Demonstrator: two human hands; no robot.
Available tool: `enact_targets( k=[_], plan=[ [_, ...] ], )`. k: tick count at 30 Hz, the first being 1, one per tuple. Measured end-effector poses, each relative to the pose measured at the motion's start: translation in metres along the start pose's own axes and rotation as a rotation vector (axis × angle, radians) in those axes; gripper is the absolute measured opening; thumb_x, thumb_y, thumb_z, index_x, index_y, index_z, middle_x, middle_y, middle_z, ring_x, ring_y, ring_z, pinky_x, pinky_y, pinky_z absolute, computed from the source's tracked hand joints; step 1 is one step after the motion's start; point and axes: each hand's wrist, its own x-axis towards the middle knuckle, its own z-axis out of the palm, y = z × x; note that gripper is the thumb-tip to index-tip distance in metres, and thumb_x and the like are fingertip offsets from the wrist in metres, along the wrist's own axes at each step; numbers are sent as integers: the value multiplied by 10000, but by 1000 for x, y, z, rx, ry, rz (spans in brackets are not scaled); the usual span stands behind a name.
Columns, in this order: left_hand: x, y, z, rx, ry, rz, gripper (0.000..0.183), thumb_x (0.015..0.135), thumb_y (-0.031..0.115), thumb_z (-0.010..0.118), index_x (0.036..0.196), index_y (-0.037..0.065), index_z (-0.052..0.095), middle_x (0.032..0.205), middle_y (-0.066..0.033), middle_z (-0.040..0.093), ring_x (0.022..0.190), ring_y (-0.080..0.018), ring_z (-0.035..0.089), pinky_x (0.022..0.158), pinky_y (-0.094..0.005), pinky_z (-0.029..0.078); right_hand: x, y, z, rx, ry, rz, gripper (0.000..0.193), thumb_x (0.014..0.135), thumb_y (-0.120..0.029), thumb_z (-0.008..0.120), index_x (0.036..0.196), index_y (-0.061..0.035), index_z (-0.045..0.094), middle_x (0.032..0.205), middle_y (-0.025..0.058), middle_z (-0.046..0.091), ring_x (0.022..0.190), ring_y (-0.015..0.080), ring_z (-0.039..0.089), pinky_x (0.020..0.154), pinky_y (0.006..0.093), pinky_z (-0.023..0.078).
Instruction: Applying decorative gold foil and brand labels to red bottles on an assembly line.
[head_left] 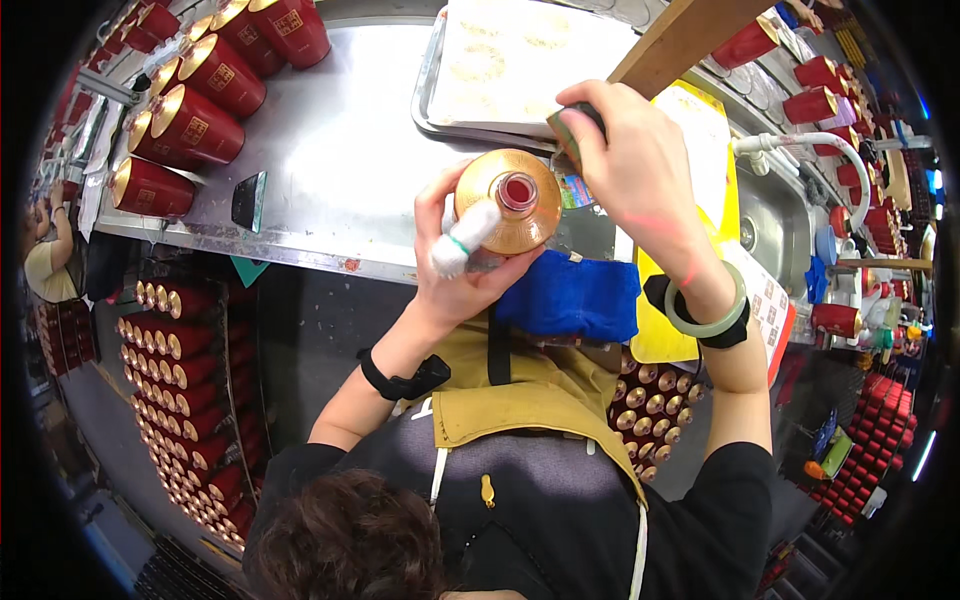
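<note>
My left hand [437, 255] is wrapped round a bottle [515, 165] with a gold shoulder and a bare, open neck. Its mouth faces up, showing dark red inside, and the hand and shoulder hide the body. A white wrapping with a thin green line covers the left thumb, which lies across the gold shoulder. To the right and a little farther off, my right hand [640, 150] is closed on a small dark green object [575, 135]; fingers cover most of it, so its kind is unclear. The two hands are apart.
Red bottles with gold tops [197, 125] stand on the metal bench [330, 130] at left, near a dark flat piece [249, 202]. A white-lined tray [480, 70] lies ahead, a wooden post [690, 40] beside it. Right are a yellow board [655, 320] and a sink [775, 215]; a blue cloth [575, 297] lies in front.
</note>
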Motion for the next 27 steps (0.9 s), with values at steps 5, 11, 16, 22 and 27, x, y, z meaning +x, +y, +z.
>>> enact_targets(
  k=[5,11,16,22,27],
  plan=[
    [-8,0,9,126,13,96,735,812,193,867,1425,-2,511,1485,-256,393,1319,-401,526,1083,-451,469,-20,-14,8,396,-53,163,124,989,-156,608,1039,-52,652,904,216,720,846,392,696,772,459,535],
    [-7,-5,15,141,40,139,683,776,219,889,1352,24,579,1505,-266,338,1318,-407,527,1066,-446,498,-49,15,0,118,-19,216,150,974,-147,628,1097,-69,662,1002,169,723,926,404,683,789,460,529],
    [15,-13,26,259,116,261,727,788,191,880,1378,24,490,1470,-253,356,1293,-421,514,1057,-464,487,-78,23,-19,492,72,249,132,1000,-132,612,1062,-32,672,985,160,703,910,288,683,838,347,514],
    [49,21,20,-483,114,-161,530,989,94,645,1447,62,381,1429,-169,456,1258,-247,544,1063,-396,462,-118,30,-42,745,126,358,275,1081,-240,521,1171,-3,629,872,-17,535,807,69,467,730,232,402],
    [31,59,39,-899,-182,-726,490,1080,246,509,1510,153,294,1449,-129,450,1259,-169,524,1066,-331,460,-151,24,-24,1018,2,536,551,1053,-345,612,1495,-43,480,1087,15,520,900,75,505,812,225,434]
  ],
)
